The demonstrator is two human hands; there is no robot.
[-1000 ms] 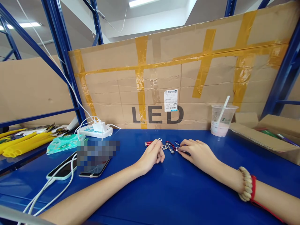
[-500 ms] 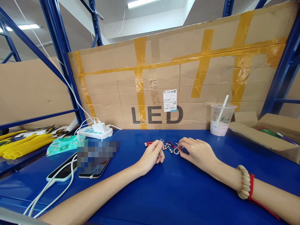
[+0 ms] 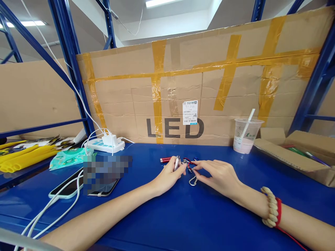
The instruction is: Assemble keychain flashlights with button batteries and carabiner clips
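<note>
My left hand [image 3: 169, 176] rests on the blue table [image 3: 183, 216] with its fingers closed round a small silver cylinder [image 3: 177, 162] held upright. My right hand [image 3: 218, 175] is beside it, fingertips pinched on a small part that meets the cylinder; a silver carabiner clip [image 3: 193, 181] hangs just below the fingers. Behind the hands lie a red cylinder [image 3: 164, 160] and a small cluster of red and blue clips and little metal pieces [image 3: 190, 161]. A bead bracelet and red cord [image 3: 270, 211] sit on my right wrist.
A taped cardboard sheet marked LED [image 3: 183, 97] stands at the back. A plastic cup with a straw [image 3: 245, 136] and an open carton [image 3: 300, 153] are at the right. Two phones [image 3: 78, 186], white cables, a power strip [image 3: 104, 143], a wipes pack [image 3: 69, 157] and yellow tubes [image 3: 23, 158] lie at the left.
Both hands have drawn slightly toward me. My left hand has lifted the silver cylinder upright, and my right hand has brought the clip over to it.
</note>
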